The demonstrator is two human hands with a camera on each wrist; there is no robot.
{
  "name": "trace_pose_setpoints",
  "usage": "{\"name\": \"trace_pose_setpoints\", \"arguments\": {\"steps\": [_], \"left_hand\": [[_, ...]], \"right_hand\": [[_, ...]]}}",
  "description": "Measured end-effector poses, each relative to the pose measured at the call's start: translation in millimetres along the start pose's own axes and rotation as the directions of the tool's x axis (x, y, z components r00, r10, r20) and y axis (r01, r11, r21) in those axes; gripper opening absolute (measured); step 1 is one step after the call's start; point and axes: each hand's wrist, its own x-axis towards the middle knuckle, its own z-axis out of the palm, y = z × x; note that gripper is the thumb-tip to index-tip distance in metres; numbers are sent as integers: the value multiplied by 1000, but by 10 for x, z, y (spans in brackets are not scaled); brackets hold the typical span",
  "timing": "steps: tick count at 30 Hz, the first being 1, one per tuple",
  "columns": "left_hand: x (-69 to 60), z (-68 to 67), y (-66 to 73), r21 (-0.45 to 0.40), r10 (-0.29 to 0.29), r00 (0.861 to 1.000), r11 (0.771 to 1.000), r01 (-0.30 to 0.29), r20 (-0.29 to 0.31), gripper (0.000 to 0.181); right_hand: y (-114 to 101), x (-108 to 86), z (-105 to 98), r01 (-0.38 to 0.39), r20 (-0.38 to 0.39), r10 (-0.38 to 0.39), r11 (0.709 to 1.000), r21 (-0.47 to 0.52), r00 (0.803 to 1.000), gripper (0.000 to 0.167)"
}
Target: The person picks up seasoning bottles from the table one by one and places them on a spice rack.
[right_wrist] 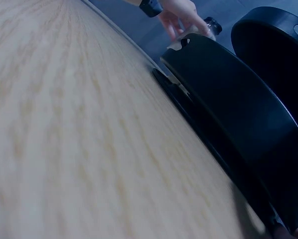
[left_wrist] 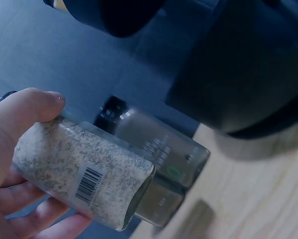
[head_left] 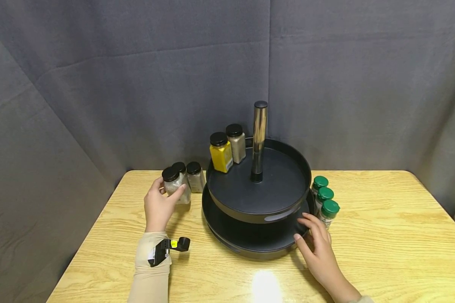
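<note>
My left hand [head_left: 161,206] grips a clear jar with a black lid [head_left: 171,174], held tilted at the left; in the left wrist view the jar [left_wrist: 84,167] shows speckled contents and a barcode label. Two more black-lidded jars stand just behind it, one of them [head_left: 196,179] in fuller view. With fingers spread, my right hand [head_left: 318,248] is at the right front rim of the lower tray of a two-tier black stand [head_left: 246,248]; whether it touches the rim cannot be told.
On the upper tray [head_left: 277,185] stand a yellow jar [head_left: 221,155] and a beige jar [head_left: 238,147], left of a metal post [head_left: 259,134]. Several green-capped jars [head_left: 325,194] stand right of the stand. A grey curtain [head_left: 155,92] hangs behind the wooden table [head_left: 383,235].
</note>
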Motion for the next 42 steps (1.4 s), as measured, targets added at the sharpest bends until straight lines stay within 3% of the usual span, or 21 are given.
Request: {"name": "trace_pose_setpoints", "arguments": {"steps": [17, 29, 42], "left_hand": [[-34, -44, 230, -44, 55, 998, 998, -55, 4, 56], [-93, -109, 471, -108, 151, 987, 982, -156, -61, 54], [-168, -192, 688, -176, 200, 976, 961, -211, -83, 51]], "right_hand": [[8, -1, 6, -3, 2, 3, 1000, 11, 1000, 34], [-9, -10, -8, -6, -2, 6, 1000, 7, 1000, 34], [-1, -8, -6, 4, 0, -4, 1000, 7, 1000, 35]]}}
